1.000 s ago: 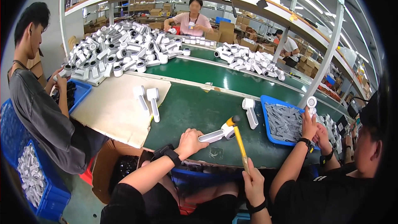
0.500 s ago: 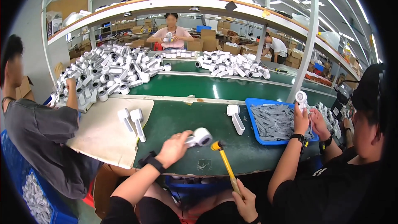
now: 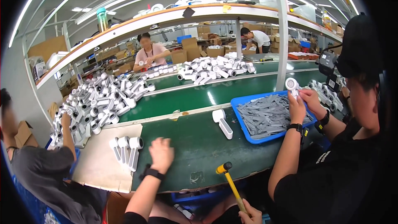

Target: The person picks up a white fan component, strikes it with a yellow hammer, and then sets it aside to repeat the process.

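My left hand (image 3: pixel 161 155) hovers over the green work surface, fingers loosely stretched and slightly blurred, with nothing seen in it. Just left of it, three white handheld devices (image 3: pixel 133 151) with round heads and grey-lined handles lie side by side on a cardboard sheet (image 3: pixel 97 157). At the lower edge, my right hand (image 3: pixel 250 214) grips the handle of a yellow mallet (image 3: pixel 232 186) with a black and yellow head, held over the table's front edge. Another white device (image 3: pixel 223 123) lies alone further right, beside a blue tray (image 3: pixel 244 132).
Grey strips (image 3: pixel 265 114) fill the tray. A co-worker at right holds a device (image 3: pixel 292 85); another at left reaches into a large pile of devices (image 3: pixel 99 99). A green conveyor belt (image 3: pixel 166 101) runs behind, below a shelf with upright posts (image 3: pixel 282 41).
My left hand has let go of a white device, which now lies with the other two on the cardboard. The mallet has dropped lower. The view has turned right.
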Demonstrator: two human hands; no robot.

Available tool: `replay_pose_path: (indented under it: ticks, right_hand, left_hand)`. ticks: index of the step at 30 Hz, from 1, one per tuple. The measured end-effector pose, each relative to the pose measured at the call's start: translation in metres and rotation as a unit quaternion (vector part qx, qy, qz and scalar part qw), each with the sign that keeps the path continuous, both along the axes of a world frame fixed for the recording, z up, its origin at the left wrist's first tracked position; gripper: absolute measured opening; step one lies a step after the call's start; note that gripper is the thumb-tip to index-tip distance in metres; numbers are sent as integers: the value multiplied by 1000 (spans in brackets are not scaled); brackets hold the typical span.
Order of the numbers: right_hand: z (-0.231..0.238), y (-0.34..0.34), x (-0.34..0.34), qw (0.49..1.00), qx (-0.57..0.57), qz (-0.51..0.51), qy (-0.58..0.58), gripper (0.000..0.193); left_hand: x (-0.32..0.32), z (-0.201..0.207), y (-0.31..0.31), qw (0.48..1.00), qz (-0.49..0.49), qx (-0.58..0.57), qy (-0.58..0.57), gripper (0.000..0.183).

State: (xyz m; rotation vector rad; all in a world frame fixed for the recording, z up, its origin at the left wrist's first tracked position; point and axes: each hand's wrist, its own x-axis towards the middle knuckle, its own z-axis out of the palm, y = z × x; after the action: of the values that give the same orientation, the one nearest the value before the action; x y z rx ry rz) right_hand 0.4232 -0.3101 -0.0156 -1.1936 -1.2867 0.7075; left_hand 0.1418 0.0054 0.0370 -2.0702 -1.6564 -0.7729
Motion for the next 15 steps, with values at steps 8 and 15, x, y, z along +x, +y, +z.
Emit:
replay_pose_path:
  ticks: [8, 15]
  right_hand:
    - [7, -12, -7, 998, 37, -43, -18, 45]
    - [-3, -24, 1, 998, 27, -54, -21, 47]
  left_hand:
    - [214, 29, 9, 978, -120, -122, -121, 87]
    - [221, -18, 53, 974, -73, -143, -161, 74]
